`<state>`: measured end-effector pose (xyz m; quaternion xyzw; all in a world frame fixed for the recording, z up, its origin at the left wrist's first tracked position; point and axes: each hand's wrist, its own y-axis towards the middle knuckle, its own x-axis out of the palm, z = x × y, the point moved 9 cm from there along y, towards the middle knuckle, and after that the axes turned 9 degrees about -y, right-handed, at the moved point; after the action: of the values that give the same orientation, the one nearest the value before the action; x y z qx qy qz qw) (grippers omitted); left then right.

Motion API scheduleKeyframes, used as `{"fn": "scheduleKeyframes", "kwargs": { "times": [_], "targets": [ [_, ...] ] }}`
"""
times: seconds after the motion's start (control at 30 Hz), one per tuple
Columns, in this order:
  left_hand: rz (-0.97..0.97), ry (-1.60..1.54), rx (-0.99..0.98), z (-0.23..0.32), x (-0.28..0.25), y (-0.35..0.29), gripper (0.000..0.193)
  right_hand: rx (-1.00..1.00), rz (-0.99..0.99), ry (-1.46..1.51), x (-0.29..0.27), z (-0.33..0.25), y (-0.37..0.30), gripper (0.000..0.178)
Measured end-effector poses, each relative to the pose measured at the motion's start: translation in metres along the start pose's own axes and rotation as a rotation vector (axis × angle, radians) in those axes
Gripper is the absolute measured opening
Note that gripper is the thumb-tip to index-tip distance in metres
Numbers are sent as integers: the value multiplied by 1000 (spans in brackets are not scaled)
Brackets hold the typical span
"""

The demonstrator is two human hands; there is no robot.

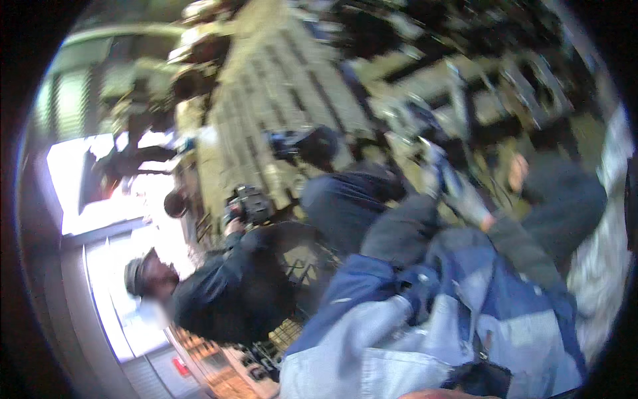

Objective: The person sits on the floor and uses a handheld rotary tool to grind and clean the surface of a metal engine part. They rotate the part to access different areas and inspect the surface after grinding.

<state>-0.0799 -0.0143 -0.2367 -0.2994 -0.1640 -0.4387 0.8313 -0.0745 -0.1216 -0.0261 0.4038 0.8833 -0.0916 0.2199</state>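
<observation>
My two hands are close together in front of my knees, blurred by motion. My left hand [433,169] seems to be in a pale blue-grey glove, at the end of a dark sleeve. Beside it my right hand [467,202], in a pale glove with a strip of bare wrist, reaches in from the right. Both are nearest to a cluster of greyish metal parts [413,116]. Whether either hand holds something cannot be made out. A dark round-ended part [318,145] with a blue end lies beyond my left knee.
At left, a capped person in dark clothes [232,292] has a hand at a dark, blocky metal part [249,203]. Wooden slats [282,86] run into the distance. Dark metal pieces [382,30] pile up far right. A black mesh crate [309,266] stands near the person.
</observation>
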Motion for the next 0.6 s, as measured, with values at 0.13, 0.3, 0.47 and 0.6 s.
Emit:
{"fn": "scheduleKeyframes", "kwargs": {
  "times": [0.13,0.3,0.47,0.6],
  "targets": [
    [-2,-132,-25,-45,-2,18,42,415,-129,87,1,42,-27,93],
    [29,92,-186,-23,9,0,41,466,-127,157,-8,67,-50,73],
    [53,162,-232,43,74,-30,59,428,-47,198,-30,52,-49,70],
    [-58,68,-68,92,111,-30,61,522,-46,250,-42,39,-42,82]
  ]
}}
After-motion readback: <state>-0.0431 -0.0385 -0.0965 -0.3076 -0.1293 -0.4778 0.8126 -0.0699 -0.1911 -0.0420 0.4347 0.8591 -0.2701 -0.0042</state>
